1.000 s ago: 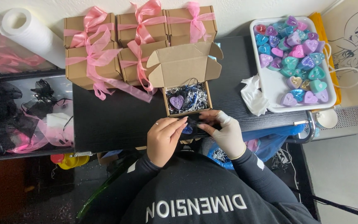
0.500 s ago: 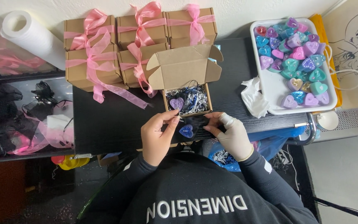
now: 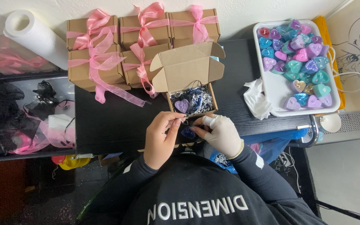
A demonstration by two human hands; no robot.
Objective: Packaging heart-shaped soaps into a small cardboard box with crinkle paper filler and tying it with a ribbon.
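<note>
Both hands meet at the near edge of the black worktop (image 3: 117,121), just in front of the open cardboard box (image 3: 190,89). The left hand (image 3: 161,139) is bare, wrist bent up and forward, fingers curled in together, fingertips pinched close beside the dark blue heart (image 3: 188,133); whether they actually clamp it, I cannot tell from here. The right hand (image 3: 221,133) wears a white glove, palm turned inward, thumb and forefinger reaching across to the same blue heart from the other side, the grip narrowed on it, so the heart sits between the two hands just below the box's front wall. Black sleeves run back from both wrists toward the body.

Inside the box, a purple heart (image 3: 182,105) lies on shredded black-and-white paper filling (image 3: 196,100), lid flaps standing open behind. Further back, a stack of closed boxes tied with pink ribbon (image 3: 142,37) lines the wall. Off to the right sits a white tray (image 3: 278,89) crowded with coloured hearts, a crumpled white tissue (image 3: 257,98) touching its left edge. A paper roll (image 3: 34,35) lies at the far left.
</note>
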